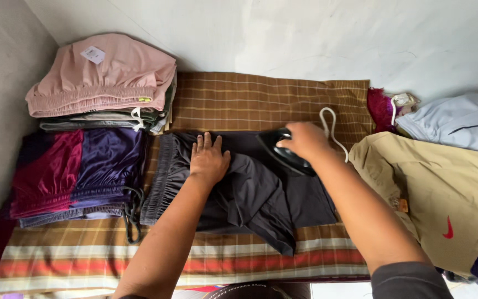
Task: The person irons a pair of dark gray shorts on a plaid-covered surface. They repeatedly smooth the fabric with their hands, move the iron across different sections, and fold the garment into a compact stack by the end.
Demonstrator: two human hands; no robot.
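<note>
A pair of black shorts (250, 194) lies spread on a brown checked cloth (261, 99), with the elastic waistband toward the left. My left hand (208, 159) presses flat on the shorts near the waistband, fingers apart. My right hand (305, 141) grips the handle of a black iron (284, 152), which rests on the shorts' upper right part. The iron's white cord (330, 124) loops behind my right hand.
A pile of folded clothes topped by pink trousers (103, 75) stands at the back left. In front of it lies a folded stack in maroon and purple (78, 166). A tan garment (443, 188) and a pale grey-blue one (460, 122) lie at the right. Walls close the back and left.
</note>
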